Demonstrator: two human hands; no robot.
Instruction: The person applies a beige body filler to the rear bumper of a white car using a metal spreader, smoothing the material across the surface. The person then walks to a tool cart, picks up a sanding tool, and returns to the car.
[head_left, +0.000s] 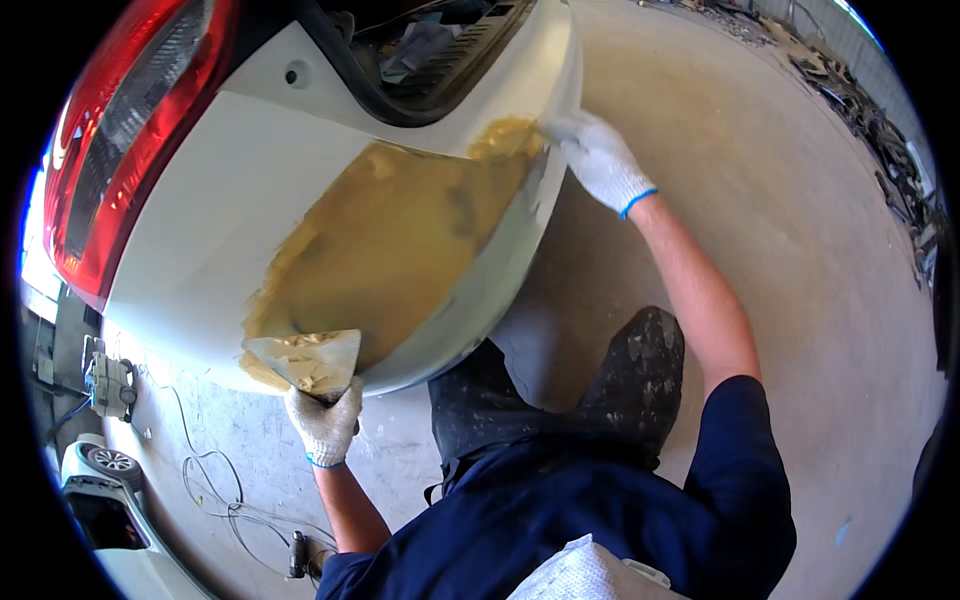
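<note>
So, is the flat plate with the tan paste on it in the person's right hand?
No, the gloved left hand holds the plate with the tan paste.

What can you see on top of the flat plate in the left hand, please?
Yellowish-tan paste lies in smears and lumps on the flat plate. The gloved left hand covers part of its near end, and its underside faces away, so neither can be seen.

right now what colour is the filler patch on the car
Yellowish brown; the filler patch shows best in the head view.
</note>
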